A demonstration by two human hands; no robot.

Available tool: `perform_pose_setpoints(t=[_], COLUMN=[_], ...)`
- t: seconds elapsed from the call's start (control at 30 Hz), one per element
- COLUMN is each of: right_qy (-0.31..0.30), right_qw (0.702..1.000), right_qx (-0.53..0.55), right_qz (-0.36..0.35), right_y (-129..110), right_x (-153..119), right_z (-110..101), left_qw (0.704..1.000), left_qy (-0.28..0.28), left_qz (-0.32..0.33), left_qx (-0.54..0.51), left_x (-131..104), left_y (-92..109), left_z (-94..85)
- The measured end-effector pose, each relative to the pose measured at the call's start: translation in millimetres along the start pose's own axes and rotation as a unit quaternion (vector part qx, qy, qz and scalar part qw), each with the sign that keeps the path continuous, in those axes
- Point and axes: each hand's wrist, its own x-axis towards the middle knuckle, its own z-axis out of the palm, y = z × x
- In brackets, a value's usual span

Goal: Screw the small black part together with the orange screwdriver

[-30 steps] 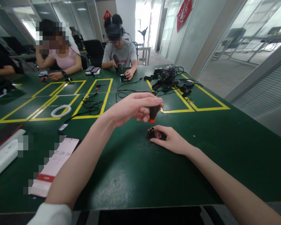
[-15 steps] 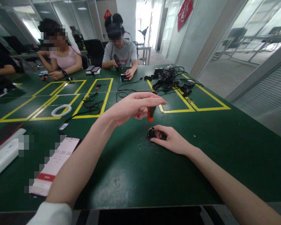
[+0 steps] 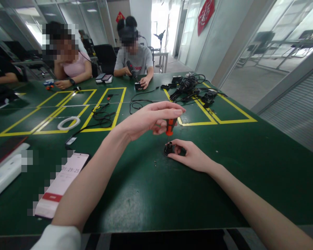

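My left hand [image 3: 158,118] is wrapped over the top of a red and black screwdriver [image 3: 169,128], which stands upright with its thin shaft pointing down. The shaft reaches a small round black part [image 3: 168,149] on the green table. Thumb and fingers of my right hand [image 3: 186,152] pinch that black part from the right side. Two tiny screws [image 3: 155,163] lie on the table just left of it.
A phone [image 3: 59,184] and a white device [image 3: 5,177] lie at the left. A white ring [image 3: 68,123] and black cables [image 3: 101,118] are beyond them. Tangled black cables [image 3: 186,86] lie at the back. Two people sit across the table [image 3: 211,194].
The screwdriver handle has turned and shifted slightly in my left hand, showing more red. My right hand stays where it was. Across the table, the person in pink has raised a hand towards the head.
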Motion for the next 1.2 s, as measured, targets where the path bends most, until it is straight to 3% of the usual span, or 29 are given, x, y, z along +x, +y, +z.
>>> perform_pose_setpoints(t=[0.13, 0.33, 0.5, 0.73, 0.93, 1.07, 1.2], right_qy=[0.003, 0.001, 0.009, 0.014, 0.007, 0.004, 0.004], right_qw=[1.0, 1.0, 1.0, 1.0, 1.0, 1.0, 1.0], right_qx=[0.0, 0.003, 0.002, 0.007, 0.007, 0.006, 0.007], right_qz=[0.0, -0.009, -0.011, -0.015, -0.009, -0.007, -0.008], right_y=[0, 5, 6, 5, 1, 0, 2], right_x=[0, 0, 0, -1, -1, -1, -2], right_z=[0, 1, 2, 2, 0, 0, 1], left_qw=[1.0, 0.997, 0.998, 0.995, 0.951, 0.951, 0.981], left_qy=[0.015, -0.041, -0.054, -0.011, 0.1, 0.112, 0.053], left_qz=[-0.015, -0.043, -0.024, 0.039, 0.117, 0.088, -0.003], left_qx=[0.022, -0.054, -0.037, 0.09, 0.267, 0.274, 0.187], left_x=[1, 5, 4, -3, -4, -4, -4], left_y=[-1, -3, -4, 3, 1, -1, 1], left_z=[0.7, -2.6, 0.4, 7.8, 20.5, 21.5, 11.8])
